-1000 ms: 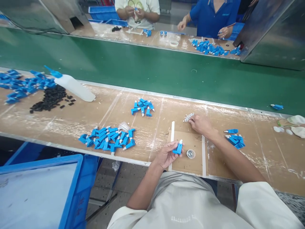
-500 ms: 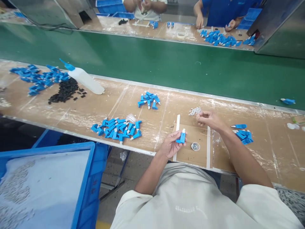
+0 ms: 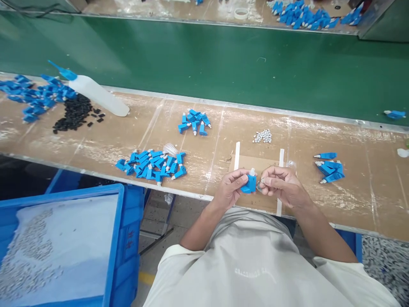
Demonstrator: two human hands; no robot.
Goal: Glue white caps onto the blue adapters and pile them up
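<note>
My left hand (image 3: 230, 187) is closed around a small blue plastic connector (image 3: 249, 183) with a white tip, held just above the near edge of the brown bench (image 3: 96, 140). My right hand (image 3: 281, 184) is right beside it, fingers pinched on a tiny white piece (image 3: 262, 181) at the connector's side. A little heap of small white pieces (image 3: 263, 136) lies on the bench beyond my hands. Blue connectors lie in piles to the left front (image 3: 152, 165), at the middle (image 3: 193, 121) and to the right (image 3: 329, 167).
A white squeeze bottle with a blue nozzle (image 3: 92, 91) lies by a heap of black parts (image 3: 75, 113) and more blue connectors (image 3: 32, 96). A green conveyor belt (image 3: 204, 64) runs behind. A blue crate (image 3: 60, 247) of small grey-white bits stands low left.
My right hand left the heap of white pieces and came back to the connector in my left hand, pinching a small piece. The view tilted down; the people across the belt are out of frame.
</note>
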